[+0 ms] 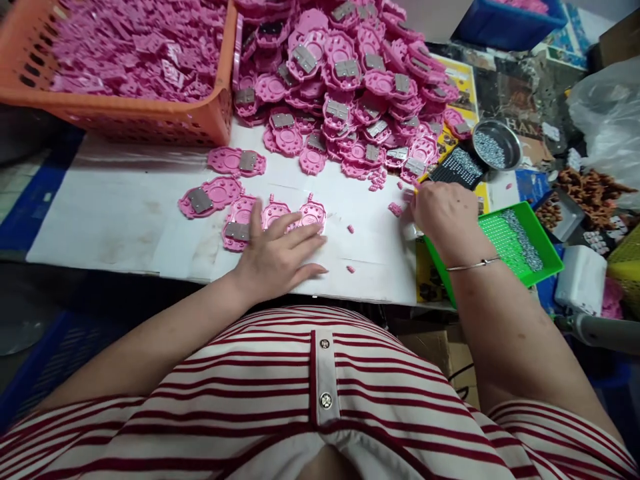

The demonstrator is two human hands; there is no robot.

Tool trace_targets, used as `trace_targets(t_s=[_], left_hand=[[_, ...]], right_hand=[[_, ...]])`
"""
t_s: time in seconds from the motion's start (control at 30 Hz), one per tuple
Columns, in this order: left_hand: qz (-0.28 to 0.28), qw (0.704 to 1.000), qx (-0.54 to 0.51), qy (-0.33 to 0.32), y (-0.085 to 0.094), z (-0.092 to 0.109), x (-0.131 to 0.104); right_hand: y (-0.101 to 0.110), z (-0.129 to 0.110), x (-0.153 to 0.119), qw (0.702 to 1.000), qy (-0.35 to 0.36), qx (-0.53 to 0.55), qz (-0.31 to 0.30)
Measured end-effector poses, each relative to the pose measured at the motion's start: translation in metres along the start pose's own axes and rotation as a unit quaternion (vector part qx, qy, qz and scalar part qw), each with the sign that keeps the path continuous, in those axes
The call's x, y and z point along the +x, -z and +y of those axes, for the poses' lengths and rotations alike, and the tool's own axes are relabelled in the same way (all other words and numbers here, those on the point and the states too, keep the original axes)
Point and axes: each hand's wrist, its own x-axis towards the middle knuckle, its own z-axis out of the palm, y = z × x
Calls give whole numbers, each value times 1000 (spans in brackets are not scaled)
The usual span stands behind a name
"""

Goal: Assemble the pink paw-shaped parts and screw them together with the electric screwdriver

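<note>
My left hand [280, 257] lies spread, palm down, over a row of pink plastic casings at the table's front. The leftmost casing [241, 212] carries a grey metal plate [237, 231]; the fingers partly cover the others, including the rightmost casing [313, 212]. Small pink pegs stick up from their top edges. My right hand [445, 213] is closed at the right side of the white tabletop, beside a small cluster of pink bits [395, 209]. Its fingertips are turned away, so what they hold is hidden. A loose pink piece [351, 229] lies between the hands.
An orange basket [215, 110] of small pink parts stands back left. Behind the hands rises a heap of pink casings [345, 73]. At right are a green tray [543, 267], a black tray [440, 175] and a metal bowl [515, 143], all with small metal pieces.
</note>
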Motion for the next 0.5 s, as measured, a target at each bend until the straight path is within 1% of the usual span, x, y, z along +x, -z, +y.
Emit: trace_targets(t_s=[0.07,0.1,0.13,0.17,0.27,0.33,0.43,0.5], left_hand=[[-14,997,-24,-70,-10,9,7],[-36,994,-35,-98,-16,14,11],[-53,991,-46,-110,-23,18,16],[-66,991,-54,-106,-29,21,22],[-82,993,-57,-55,-40,25,41],[-70,996,-42,-18,-38,24,53],[-3,998,-27,53,-23,17,61],[51,993,-29,99,-10,12,54]], right_hand=[[11,-13,-11,999,-17,-31,19],[16,-20,-18,999,-15,-38,29],[21,-27,-27,999,0,-36,38],[23,-33,-37,998,15,-30,51],[20,-40,-68,994,62,1,89],[11,-37,-88,988,89,26,125],[-4,-32,-114,977,135,38,160],[-11,-34,-125,965,213,28,151]])
